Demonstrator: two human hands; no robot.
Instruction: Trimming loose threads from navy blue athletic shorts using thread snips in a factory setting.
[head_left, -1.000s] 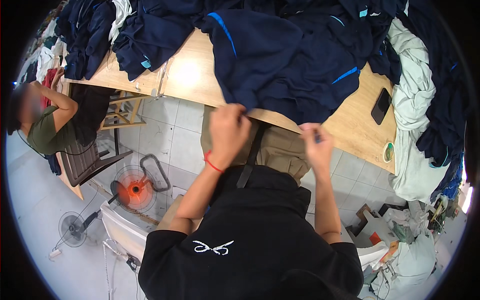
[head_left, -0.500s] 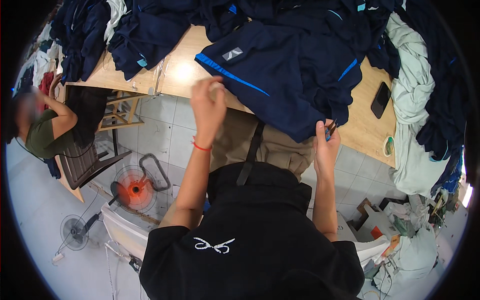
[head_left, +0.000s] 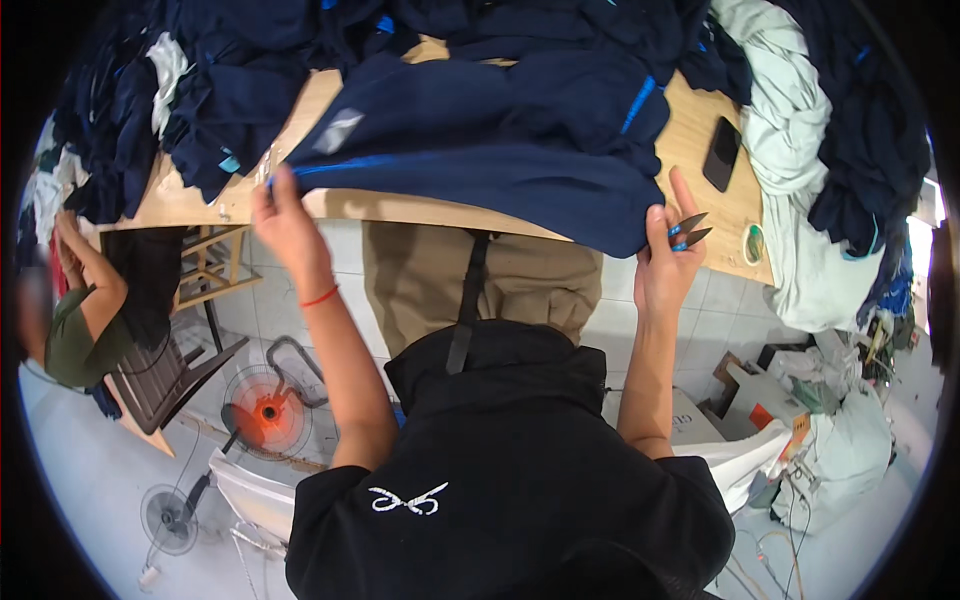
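Observation:
A navy garment with bright blue strips and a pale patch is stretched along the near side of the table. My left hand is closed on its left corner, where one blue strip ends. At the opposite end, my right hand has its thumb by the garment's lower right corner and its index finger raised. Small thread snips with blue grips and dark blades are tucked in that hand, tips pointing right. Whether its fingers also pinch the cloth is hard to see.
Piles of navy garments line the far side of the wooden table. A phone and a small round container lie at right, beside draped pale cloth. Fans stand at left, near another person.
My left hand has gone left and taken the garment's left corner. The cloth's near edge is pulled out long and partly folded over. My right hand keeps the snips, now more visible.

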